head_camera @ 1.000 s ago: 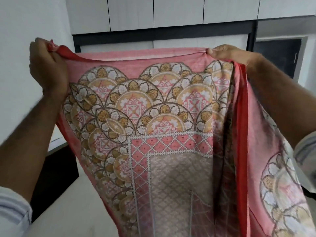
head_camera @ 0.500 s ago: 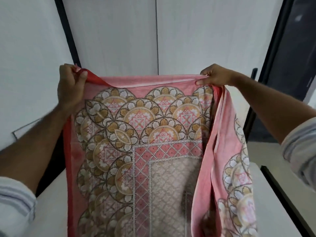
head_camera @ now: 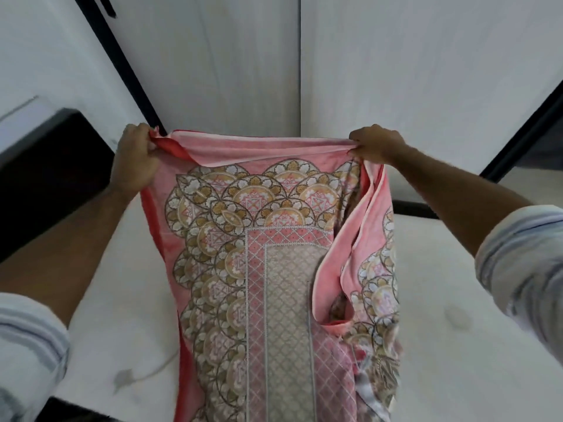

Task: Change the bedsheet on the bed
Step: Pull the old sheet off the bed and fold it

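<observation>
The left hand (head_camera: 134,159) grips one top corner of the pink patterned bedsheet (head_camera: 274,269), and the right hand (head_camera: 373,144) pinches the other corner; the sheet stretches between the two hands and hangs below them over the bare white mattress (head_camera: 457,300)

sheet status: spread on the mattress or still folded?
Still partly folded and held up. The pink bedsheet hangs from the left hand and right hand, with layers doubled along its right side over the bare mattress.
</observation>
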